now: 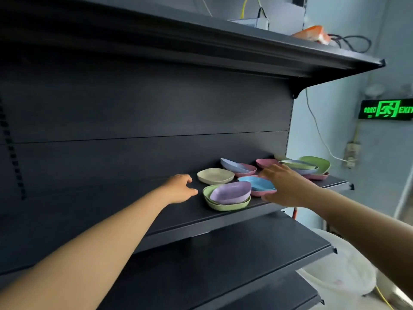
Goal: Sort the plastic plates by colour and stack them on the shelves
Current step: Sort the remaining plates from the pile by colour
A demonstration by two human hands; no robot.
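I see the mixed plates lying between my two empty hands, the open right hand nearest them, the left hand loosely curled.

We are looking from our head-worn camera, facing forward and slightly up-right at the dark shelf, standing close enough that our forearms are reaching it.

Both bare arms are stretched out forward. The left hand is held palm down with its fingers loosely bent, and nothing is gripped in it. The right hand is spread flat, fingers straight, and nothing is held.
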